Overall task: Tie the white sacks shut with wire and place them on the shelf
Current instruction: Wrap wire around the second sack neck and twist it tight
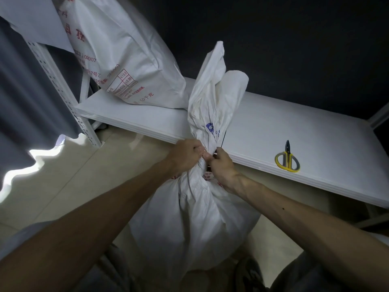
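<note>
Found left hand [187,153] fisted round the gathered neck of the white sack [189,218] at centre frame, fingers curled tight into the cloth. Found right hand [221,165] just beside it, meeting it at the fingertips, thumb and fingers pinching a thin dark wire [224,137] at the neck. Saw one end of the wire sticking up above that hand. Could not tell how far round the neck it ran.

Logged the sack standing upright on the tiled floor [73,175], bulging body in lower centre. Saw its loose top flaring up above the hands and overlapping the front edge of the shelf board [273,127] in the frame. Saw blue print on the loose top and red print near the neck, neither legible.

Noted second white sack [126,60] on the shelf board, upper left, leaning, with red characters and a small printed table on its face. Noted scissors [287,162] with yellow-and-grey handles lying flat on the board, right of centre, blades closed and pointing toward the top of the frame, well apart from both sacks.

Recorded perforated white upright [63,91] at the left end of the board, grey curtain [21,81] at far left, dark wall [294,39] behind.
</note>
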Tool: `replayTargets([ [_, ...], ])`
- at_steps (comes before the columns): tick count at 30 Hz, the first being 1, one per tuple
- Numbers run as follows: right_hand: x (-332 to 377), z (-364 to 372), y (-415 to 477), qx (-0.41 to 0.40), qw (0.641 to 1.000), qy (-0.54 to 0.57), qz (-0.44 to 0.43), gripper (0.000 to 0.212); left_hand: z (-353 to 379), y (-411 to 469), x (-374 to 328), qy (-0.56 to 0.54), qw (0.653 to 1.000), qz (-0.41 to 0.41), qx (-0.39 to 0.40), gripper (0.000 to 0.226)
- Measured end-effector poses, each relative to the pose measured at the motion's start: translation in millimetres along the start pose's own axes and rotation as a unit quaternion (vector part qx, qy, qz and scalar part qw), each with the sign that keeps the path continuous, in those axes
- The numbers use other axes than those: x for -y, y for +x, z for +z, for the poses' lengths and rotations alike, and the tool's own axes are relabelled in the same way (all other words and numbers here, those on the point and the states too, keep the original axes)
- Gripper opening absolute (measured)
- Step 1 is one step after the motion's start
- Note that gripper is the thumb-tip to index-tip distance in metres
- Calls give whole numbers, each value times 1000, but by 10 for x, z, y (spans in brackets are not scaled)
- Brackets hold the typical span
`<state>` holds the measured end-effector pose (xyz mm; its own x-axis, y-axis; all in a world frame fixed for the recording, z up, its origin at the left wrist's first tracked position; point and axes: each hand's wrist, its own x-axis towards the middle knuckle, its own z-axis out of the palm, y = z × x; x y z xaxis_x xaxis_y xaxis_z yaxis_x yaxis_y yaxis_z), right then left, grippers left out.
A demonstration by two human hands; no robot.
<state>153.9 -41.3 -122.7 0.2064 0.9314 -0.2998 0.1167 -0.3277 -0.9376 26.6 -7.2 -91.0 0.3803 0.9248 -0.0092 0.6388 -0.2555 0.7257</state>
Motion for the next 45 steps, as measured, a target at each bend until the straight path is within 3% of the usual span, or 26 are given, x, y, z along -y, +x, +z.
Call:
replayTargets([
  [7,-31,35,-7,13,998,57,34,13,-4,-40,-36,-30,999,-20,-16,27],
  [11,36,3,-33,21,996,73,40,16,-9,-7,-16,-74,996,-44,-11,32],
  [14,96,-32,-57,16,998,55,24,30,-16,6,15,-142,987,-77,-12,34],
  [16,111,-88,-49,-23,995,-84,-53,38,-27,-4,20,-126,988,-88,-4,38],
  [19,98,-161,-62,-121,943,-195,-241,34,-33,-24,-30,-116,989,-92,5,29],
  [21,58,-158,-68,-111,908,-229,-333,16,-30,-29,-70,-136,986,-96,12,20],
  [23,-6,-135,-69,-94,892,-244,-369,4,-20,-30,-67,-156,981,-114,29,25],
  [27,-28,-119,-61,-95,896,-262,-346,5,-15,-65,-44,-170,981,-84,41,18],
  [30,-11,-127,-54,-79,885,-277,-365,4,-1,-74,-17,-161,984,-70,39,27],
  [34,21,-93,-67,-80,955,-127,-255,8,55,-62,-8,-211,972,-102,20,24],
  [36,9,-74,-63,-79,967,-108,-218,12,62,-37,12,-235,964,-120,27,34],
  [41,114,-158,-58,-49,975,-97,-193,16,-36,4,72,-337,926,-113,128,29],
  [45,221,-211,-28,-12,970,-164,-181,14,-16,13,69,-409,889,-162,126,35],
])
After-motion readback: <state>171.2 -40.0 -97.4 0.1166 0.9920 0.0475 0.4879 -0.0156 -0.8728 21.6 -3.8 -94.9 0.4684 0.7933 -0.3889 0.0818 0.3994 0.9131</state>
